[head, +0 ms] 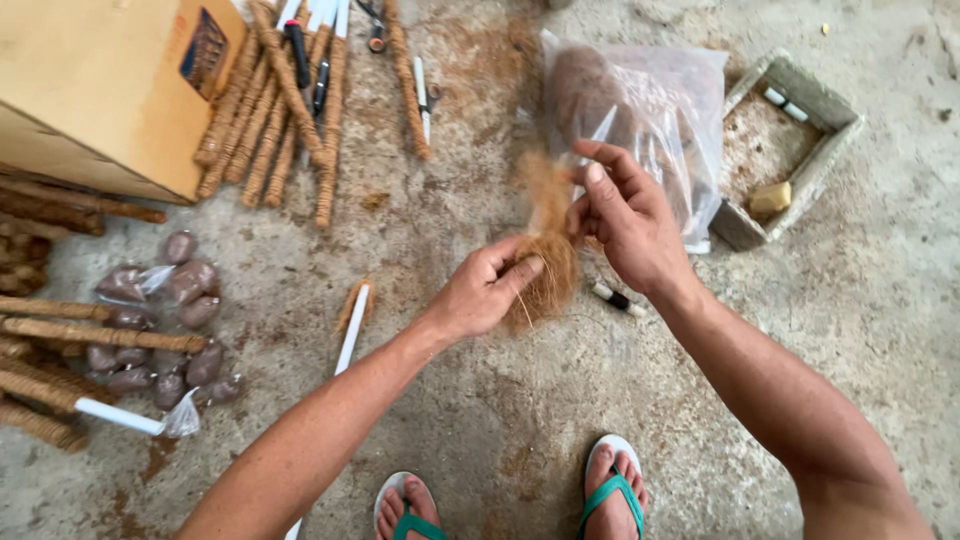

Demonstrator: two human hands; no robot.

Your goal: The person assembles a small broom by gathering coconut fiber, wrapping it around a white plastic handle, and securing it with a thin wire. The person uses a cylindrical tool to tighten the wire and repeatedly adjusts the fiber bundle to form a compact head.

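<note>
Nearest, two feet in green flip-flops [612, 492] stand on rough, stained concrete floor [500, 420], above which the left hand [482, 290] pinches shut on a wiry brown coir tuft [548, 265] while the right hand [625, 215] teases it between fingertips, with a clear fibre-filled bag [650, 110] and coir-wrapped poles [280, 100] farther off.

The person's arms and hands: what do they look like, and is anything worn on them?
Both arms are bare along all that shows, with no sleeves in view. The left hand and the right hand wear no gloves, and no rings, watch or bands show on the fingers or wrists. The forearms are lean, with fine hair. On the feet are flip-flops with green straps.
</note>
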